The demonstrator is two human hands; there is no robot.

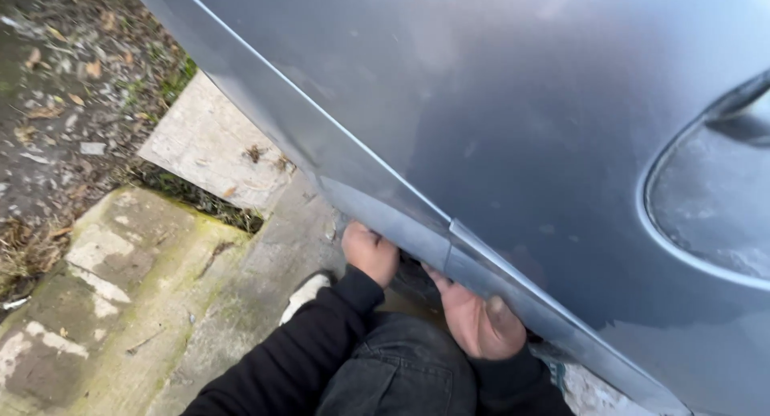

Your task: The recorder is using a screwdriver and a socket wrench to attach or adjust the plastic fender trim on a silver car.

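As fingers (461, 292) curl, gripping sill trim (417, 231)

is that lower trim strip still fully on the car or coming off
Coming off, it seems: the trim strip shows a break at the seam, and both the left hand and right hand grip its lower edge.

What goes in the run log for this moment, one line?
left hand: under grey car sill trim | right hand: gripping trim lower edge | fingers hidden | ground: concrete slabs
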